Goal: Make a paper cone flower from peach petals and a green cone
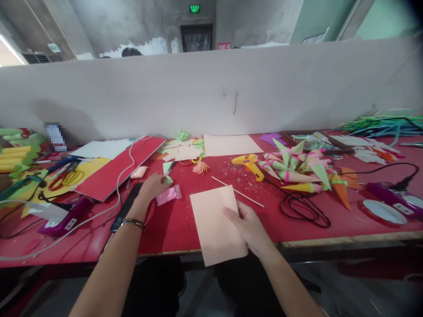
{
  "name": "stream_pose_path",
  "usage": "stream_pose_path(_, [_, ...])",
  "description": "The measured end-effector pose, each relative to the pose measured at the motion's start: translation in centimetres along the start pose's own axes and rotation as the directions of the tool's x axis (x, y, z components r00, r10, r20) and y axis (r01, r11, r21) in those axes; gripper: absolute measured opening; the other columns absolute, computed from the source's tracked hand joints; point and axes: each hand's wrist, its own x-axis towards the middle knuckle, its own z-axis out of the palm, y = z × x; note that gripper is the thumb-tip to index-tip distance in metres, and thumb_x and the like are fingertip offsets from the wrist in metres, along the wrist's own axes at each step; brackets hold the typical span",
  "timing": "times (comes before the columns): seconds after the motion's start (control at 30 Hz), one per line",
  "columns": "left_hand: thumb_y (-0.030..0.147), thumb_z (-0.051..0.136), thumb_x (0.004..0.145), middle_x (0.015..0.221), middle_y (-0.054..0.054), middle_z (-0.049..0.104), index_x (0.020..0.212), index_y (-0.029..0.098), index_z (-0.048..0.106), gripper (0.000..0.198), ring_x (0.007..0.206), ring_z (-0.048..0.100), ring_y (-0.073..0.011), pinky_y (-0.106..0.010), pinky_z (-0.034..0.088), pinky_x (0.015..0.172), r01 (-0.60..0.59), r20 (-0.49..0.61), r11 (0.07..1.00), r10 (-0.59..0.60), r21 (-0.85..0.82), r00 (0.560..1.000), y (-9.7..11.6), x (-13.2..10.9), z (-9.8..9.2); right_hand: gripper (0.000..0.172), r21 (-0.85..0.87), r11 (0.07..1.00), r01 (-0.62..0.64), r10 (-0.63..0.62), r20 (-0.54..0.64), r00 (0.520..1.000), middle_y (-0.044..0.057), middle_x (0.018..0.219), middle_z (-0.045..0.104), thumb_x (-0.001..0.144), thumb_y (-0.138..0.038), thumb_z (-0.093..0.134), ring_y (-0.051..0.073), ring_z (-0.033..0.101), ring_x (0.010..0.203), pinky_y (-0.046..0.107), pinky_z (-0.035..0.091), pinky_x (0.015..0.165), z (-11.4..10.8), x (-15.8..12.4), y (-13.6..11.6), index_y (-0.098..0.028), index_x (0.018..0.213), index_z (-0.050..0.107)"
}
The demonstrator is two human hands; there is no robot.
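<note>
In my right hand [249, 224] is a peach-coloured sheet of paper [216, 229], pinched at its right edge with the thumb on top; its lower part hangs past the table's front edge. My left hand [152, 190] reaches over the left middle of the table with curled fingers, their tips on a small light green paper piece [168, 180]. Just in front of those fingers lies a pink plastic packet [169, 195]. A dark phone [128, 207] lies partly under the left wrist. Beyond the sheet rests a thin wooden stick [246, 196].
A yellow hot glue gun [249, 164] lies beside a pile of paper cones [297, 167], its black cord looping rightward. Purple power strips [68, 220] stand at both sides. A red board [120, 167], scissors [68, 178] and paper scraps [183, 152] lie farther back, before a white partition [165, 97].
</note>
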Motion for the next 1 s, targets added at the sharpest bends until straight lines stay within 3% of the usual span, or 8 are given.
stream_pose_path(0.13, [0.050,0.048,0.070,0.097,-0.010,0.060,0.101,0.014,0.057,0.048,0.083,0.056,-0.0182,-0.026,0.044,0.072,-0.064,-0.125,0.991,0.050,-0.116,0.991,0.5,-0.5,0.1,0.035,-0.003,1.000,0.002,-0.002,-0.004,1.000,0.005,0.091,0.067,0.073,-0.035,0.058,0.018,0.062,0.076,0.028,0.048,0.067,-0.1,0.0,0.0,-0.020,0.104,0.058])
stream_pose_path(0.27, [0.050,0.051,0.068,0.097,-0.009,0.060,0.099,0.014,0.057,0.048,0.082,0.057,-0.0180,-0.028,0.047,0.070,-0.118,-0.240,0.926,0.031,-0.359,0.970,0.9,-1.0,-0.1,0.035,-0.004,1.000,-0.007,0.007,-0.011,1.000,0.005,0.092,0.067,0.073,-0.036,0.059,0.019,0.063,0.076,0.029,0.048,0.067,-0.1,0.0,0.0,-0.020,0.104,0.058])
stream_pose_path(0.4, [0.047,0.055,0.067,0.094,-0.009,0.061,0.098,0.013,0.057,0.045,0.080,0.058,-0.0178,-0.030,0.047,0.072,-0.149,-0.253,0.867,0.027,-0.476,0.967,1.4,-1.7,-0.7,0.033,0.000,1.000,-0.009,0.009,-0.020,1.000,0.005,0.093,0.067,0.072,-0.036,0.059,0.020,0.063,0.079,0.030,0.048,0.068,-0.1,-0.1,0.0,-0.019,0.100,0.059])
stream_pose_path(0.53, [0.044,0.053,0.070,0.097,-0.008,0.060,0.100,0.013,0.055,0.043,0.088,0.056,-0.0179,-0.029,0.045,0.078,-0.197,-0.294,0.833,0.043,-0.517,0.955,2.3,-2.7,-1.8,0.031,0.004,1.000,-0.018,0.018,-0.033,0.999,0.004,0.091,0.067,0.071,-0.037,0.060,0.020,0.063,0.080,0.028,0.048,0.066,0.0,-0.1,0.0,-0.021,0.098,0.059])
stream_pose_path(0.67, [0.042,0.053,0.071,0.097,-0.006,0.060,0.099,0.015,0.056,0.039,0.087,0.055,-0.0175,-0.029,0.044,0.080,-0.182,-0.371,0.903,0.027,-0.390,0.928,3.0,-3.2,-2.8,0.033,0.010,1.000,-0.023,0.023,-0.037,0.999,0.006,0.093,0.067,0.070,-0.038,0.061,0.022,0.063,0.081,0.030,0.049,0.067,0.1,-0.1,0.0,-0.019,0.097,0.059])
stream_pose_path(0.83, [0.040,0.053,0.071,0.094,-0.008,0.060,0.098,0.014,0.058,0.038,0.086,0.055,-0.0196,-0.031,0.042,0.080,-0.072,-0.236,0.973,0.019,-0.218,0.971,3.2,-3.1,-2.5,0.034,0.037,0.999,0.007,-0.004,-0.074,0.997,0.006,0.095,0.066,0.071,-0.037,0.060,0.021,0.063,0.080,0.032,0.049,0.070,0.0,0.1,0.1,-0.019,0.100,0.057])
stream_pose_path(0.93, [0.042,0.056,0.068,0.095,-0.008,0.060,0.098,0.013,0.058,0.042,0.084,0.056,-0.0191,-0.031,0.043,0.079,-0.085,-0.220,0.909,-0.008,-0.409,0.975,3.9,-3.6,-1.8,0.034,0.052,0.999,0.012,-0.007,-0.084,0.996,0.006,0.096,0.066,0.071,-0.037,0.060,0.021,0.063,0.080,0.032,0.049,0.071,0.0,0.1,0.3,-0.020,0.100,0.056])
stream_pose_path(1.0, [0.043,0.059,0.064,0.090,-0.008,0.061,0.098,0.013,0.057,0.046,0.080,0.057,-0.0181,-0.030,0.045,0.074,-0.112,-0.204,0.744,-0.034,-0.659,0.978,4.8,-4.2,-1.6,0.034,0.045,0.999,0.017,-0.013,-0.097,0.995,0.006,0.095,0.066,0.070,-0.037,0.061,0.021,0.063,0.080,0.032,0.048,0.070,0.0,0.1,0.4,-0.019,0.099,0.057])
